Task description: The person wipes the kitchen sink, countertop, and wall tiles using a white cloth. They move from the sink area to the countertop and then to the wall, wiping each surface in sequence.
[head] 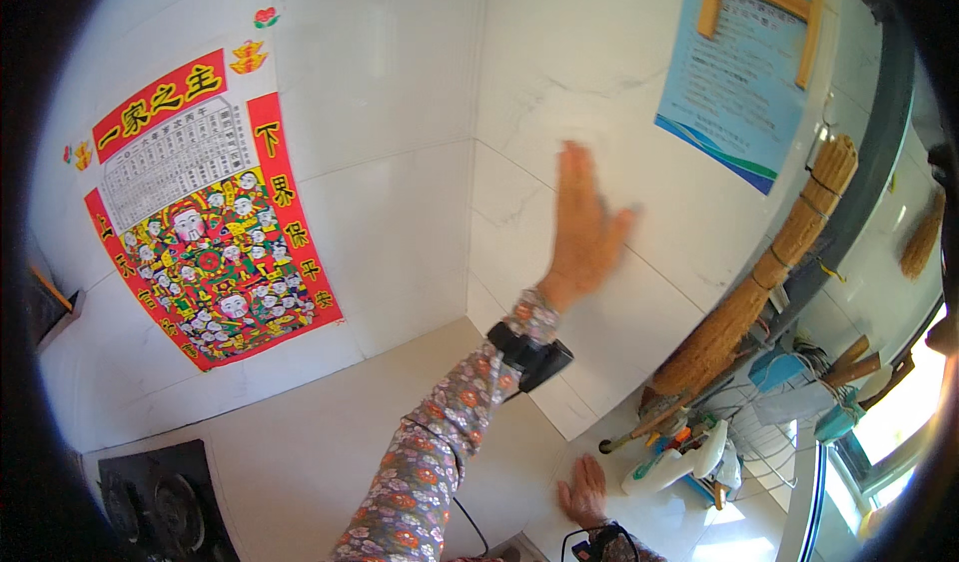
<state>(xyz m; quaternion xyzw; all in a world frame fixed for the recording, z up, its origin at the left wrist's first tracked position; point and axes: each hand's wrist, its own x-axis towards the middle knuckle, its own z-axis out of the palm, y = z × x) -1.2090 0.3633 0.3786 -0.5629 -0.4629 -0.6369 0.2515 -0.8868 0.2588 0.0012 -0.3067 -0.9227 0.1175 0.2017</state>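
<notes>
My left hand (581,236) is raised in front of the marbled wall tiles (599,105), its back towards me and its thumb spread to the right. It is blurred and holds nothing; whether the palm touches the tiles I cannot tell. A black strap with a box-like device (532,358) circles that wrist over a floral sleeve. Lower down, my right hand (584,491) rests flat on the pale countertop (330,442), also without anything in it. To its right lies a white plastic bottle (670,468).
A straw broom (779,262) hangs beside the blue printed sheet (730,90). Utensils and blue containers crowd a wire rack (779,420) near the window (903,405). A red printed poster (217,262) covers the left wall, above a black gas hob (161,498).
</notes>
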